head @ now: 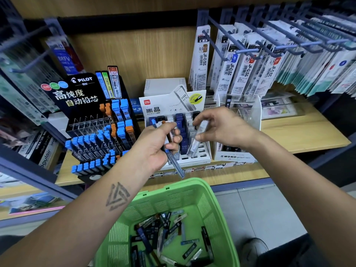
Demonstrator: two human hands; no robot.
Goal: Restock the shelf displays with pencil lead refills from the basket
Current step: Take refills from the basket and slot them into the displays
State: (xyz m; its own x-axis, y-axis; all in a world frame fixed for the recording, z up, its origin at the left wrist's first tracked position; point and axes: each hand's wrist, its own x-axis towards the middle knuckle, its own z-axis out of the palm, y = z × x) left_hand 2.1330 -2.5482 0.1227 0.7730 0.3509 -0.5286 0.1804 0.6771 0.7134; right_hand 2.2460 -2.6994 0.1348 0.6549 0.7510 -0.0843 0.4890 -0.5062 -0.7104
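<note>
My left hand (154, 145) grips a bundle of lead refill tubes (174, 162), one blue-capped tube sticking out below the fist. My right hand (221, 128) pinches a clear refill tube (196, 141), tilted, just above the white display stand (206, 153) with its rows of dark blue and white tubes. Both hands hover over that stand on the wooden shelf. Below them, the green basket (210, 205) holds several loose refill tubes (163, 234). To the left stands the black Pilot display (100, 132) with blue- and orange-capped tubes.
A clear acrylic box (242, 110) stands right of the white stand, over a Mono carton (235, 157). Refill packets hang on hooks (240, 64) above right. A white box (163, 85) sits behind. The shelf edge (289, 151) and grey floor (260, 209) lie right of the basket.
</note>
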